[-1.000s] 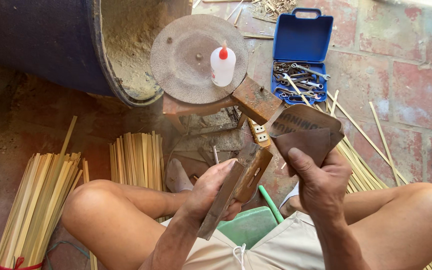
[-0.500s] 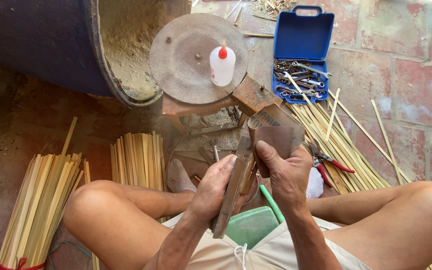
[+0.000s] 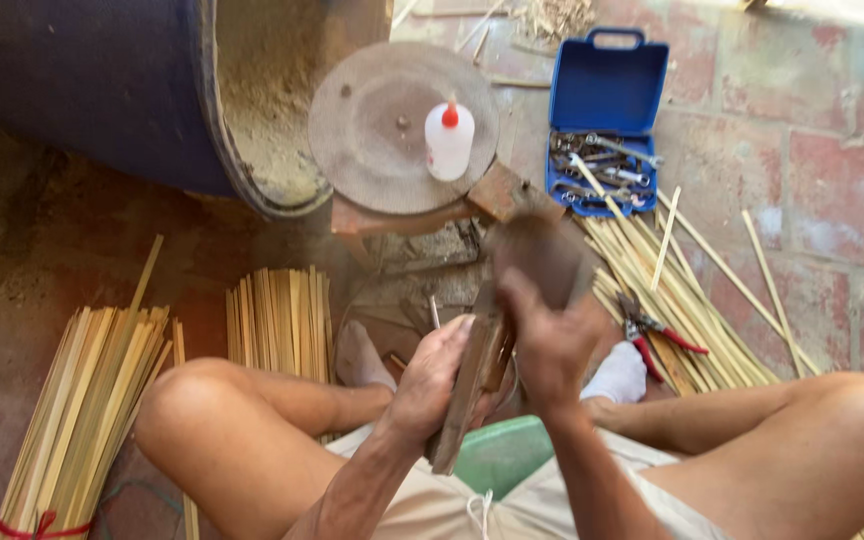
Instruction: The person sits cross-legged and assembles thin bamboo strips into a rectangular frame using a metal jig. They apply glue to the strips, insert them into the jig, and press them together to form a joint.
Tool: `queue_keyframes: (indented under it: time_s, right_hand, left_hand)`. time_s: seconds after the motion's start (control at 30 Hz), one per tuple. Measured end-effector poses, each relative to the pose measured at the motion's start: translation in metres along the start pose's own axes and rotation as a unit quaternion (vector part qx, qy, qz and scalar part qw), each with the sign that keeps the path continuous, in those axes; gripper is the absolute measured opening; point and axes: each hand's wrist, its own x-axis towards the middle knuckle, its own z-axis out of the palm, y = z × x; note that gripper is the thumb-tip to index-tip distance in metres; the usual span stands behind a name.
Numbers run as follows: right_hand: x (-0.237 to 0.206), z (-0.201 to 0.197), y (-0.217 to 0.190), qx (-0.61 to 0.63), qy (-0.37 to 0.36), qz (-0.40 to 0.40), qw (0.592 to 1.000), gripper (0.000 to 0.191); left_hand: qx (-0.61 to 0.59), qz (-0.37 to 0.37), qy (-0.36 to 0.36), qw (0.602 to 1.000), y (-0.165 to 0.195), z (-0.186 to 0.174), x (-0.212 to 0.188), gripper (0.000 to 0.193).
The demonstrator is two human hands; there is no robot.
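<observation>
Wooden tool: long brown piece, tilted, above the lap, over a green stool.
Left hand: wrapped around its lower part.
Right hand: closed on its blurred upper end.
Nearby: glue bottle on round disc; red-handled pliers on bamboo strips.

One glue bottle, one blue tool case, one pair of pliers, two socks.

Both hands raised together, fingers seemingly curled.
</observation>
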Motion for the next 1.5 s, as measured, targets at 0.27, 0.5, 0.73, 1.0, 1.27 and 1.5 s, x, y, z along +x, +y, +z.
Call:
queue_keyframes:
  time_s: [0.27,0.5,0.73,1.0,1.27,1.5]
  right_hand:
    - [-0.002,-0.007,0.046,0.003,-0.012,-0.112,0.994,0.029]
    - [0.001,-0.001,0.040,0.042,-0.010,-0.081,0.996,0.027]
    - [-0.010,-0.003,0.041,-0.051,-0.025,-0.179,0.982,0.038]
    - [0.000,0.011,-0.010,-0.022,-0.037,-0.094,0.995,0.031]
    - [-0.010,-0.005,0.020,-0.067,-0.026,-0.190,0.979,0.035]
    - [-0.014,0.001,0.008,-0.083,-0.014,-0.081,0.993,0.031]
  left_hand:
    - [-0.008,0.019,-0.005,1.000,-0.004,-0.005,0.002,0.033]
    - [0.020,-0.020,0.066,0.997,0.005,0.005,0.004,0.033]
    - [-0.001,0.002,0.092,0.996,0.004,0.004,0.004,0.033]
    - [0.019,0.022,0.076,0.997,-0.001,-0.002,0.009,0.035]
    - [0.003,0.014,0.066,0.998,-0.006,-0.006,0.008,0.035]
    - [0.001,0.030,0.034,0.999,0.002,0.002,0.004,0.036]
